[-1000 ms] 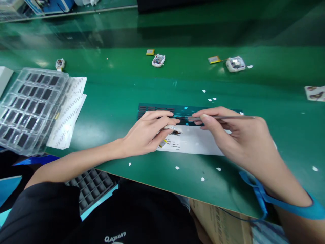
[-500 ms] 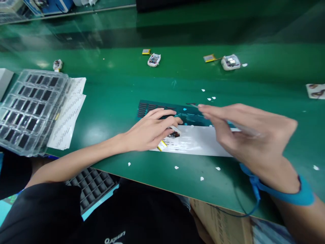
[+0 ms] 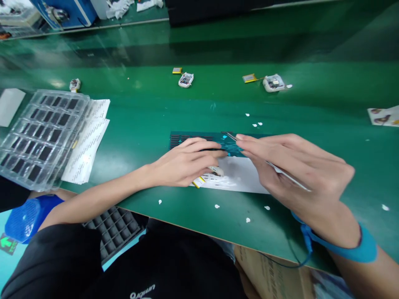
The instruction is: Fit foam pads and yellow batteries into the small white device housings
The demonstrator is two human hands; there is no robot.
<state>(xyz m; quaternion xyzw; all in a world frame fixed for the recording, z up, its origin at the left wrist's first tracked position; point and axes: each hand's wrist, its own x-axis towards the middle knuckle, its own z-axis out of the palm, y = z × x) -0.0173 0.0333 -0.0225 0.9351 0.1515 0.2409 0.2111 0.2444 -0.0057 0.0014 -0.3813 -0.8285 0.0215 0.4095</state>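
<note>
Right hand (image 3: pixel 299 166), moved left, grips tweezers (image 3: pixel 293 179); left hand (image 3: pixel 185 164) holds white casing (image 3: pixel 217 170) underneath.

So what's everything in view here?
Table: one, green, throughout
Tweezers: one, silver, right hand
Gadgets: four, white, at left hand, table back
Batteries: several, yellow, beside gadgets
Film: one, teal, by hands
Sheet: one, white, beside film
Tabs: several, white, scattered
Case: one, clear, left
Papers: several, white, beside case
Boxes: two, white and blue, left
Card: one, white, right edge
Tray: one, grey, below table
Carton: one, brown, below table
Wristband: one, blue, right wrist
Shirt: one, black, bottom
Hands: two, bare, centre
</note>
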